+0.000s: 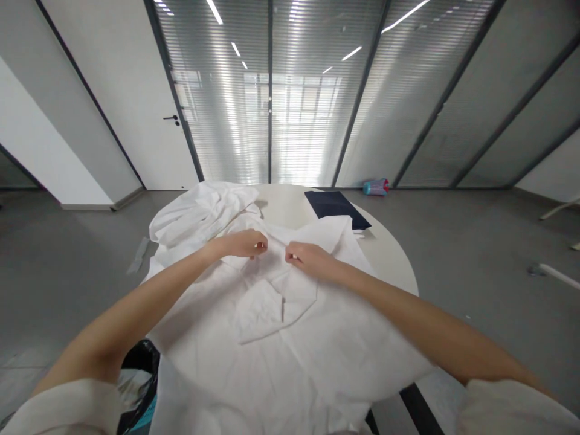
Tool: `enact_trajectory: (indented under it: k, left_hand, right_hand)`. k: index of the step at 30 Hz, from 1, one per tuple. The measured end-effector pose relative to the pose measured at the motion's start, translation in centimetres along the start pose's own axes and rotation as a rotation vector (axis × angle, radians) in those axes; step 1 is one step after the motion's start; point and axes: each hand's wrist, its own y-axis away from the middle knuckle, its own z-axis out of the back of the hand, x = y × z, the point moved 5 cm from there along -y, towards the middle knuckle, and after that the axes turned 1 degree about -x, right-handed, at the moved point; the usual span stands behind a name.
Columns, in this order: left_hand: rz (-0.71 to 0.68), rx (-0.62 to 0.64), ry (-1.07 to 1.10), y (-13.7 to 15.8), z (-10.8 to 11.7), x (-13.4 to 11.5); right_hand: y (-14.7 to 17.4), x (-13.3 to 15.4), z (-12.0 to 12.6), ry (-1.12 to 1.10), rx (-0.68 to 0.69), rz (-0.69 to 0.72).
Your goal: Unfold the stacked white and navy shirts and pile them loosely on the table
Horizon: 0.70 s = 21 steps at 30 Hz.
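Head view: white shirt (272, 362) spread over round table (392, 254), collar (260, 307) near middle. From collar, left hand (247, 243) at 11 o'clock, right hand (310, 260) at 1; fingers curled, can't tell whether either grips cloth. Step, probably: arranging fabric above collar. Next move seemingly calls for even, two-handed handling, collar kept flat.

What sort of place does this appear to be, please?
Probably an office or meeting room: a glass partition with blinds, a white door and a round table under a white garment.
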Motion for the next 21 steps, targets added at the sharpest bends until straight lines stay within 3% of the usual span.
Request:
enact_trajectory:
  k: [1, 3, 7, 11, 16, 19, 21]
  left_hand:
    - [0.031, 0.074, 0.02, 0.4, -0.6, 0.1]
    - [0.097, 0.082, -0.039, 1.0, -1.2, 0.7]
    - [0.129, -0.095, -0.276, 1.4, -1.7, 2.1]
    - [0.241, -0.166, -0.338, 1.7, -2.4, 3.6]
    - [0.173, -0.246, -0.269, 3.1, -0.8, 2.4]
    - [0.004, -0.282, -0.002, 5.8, 2.0, 0.6]
    - [-0.096, -0.295, 0.266, 8.9, 4.1, -0.3]
  right_hand:
    - [0.1, -0.3, 0.6, -0.01, -0.038, -0.036]
    - [0.3, -0.7, 1.2, -0.012, -0.045, -0.066]
    - [0.9, -1.0, -0.7, 0.09, 0.1, -0.037]
    - [0.7, -0.7, -1.4, 0.132, 0.059, -0.06]
    - [-1.1, -3.1, 3.6, -0.196, -0.293, -0.258]
    - [-2.3, -7.3, 8.5, -0.406, -0.615, -0.334]
    - [-2.7, -10.2, 12.0, -0.435, -0.795, -0.3]
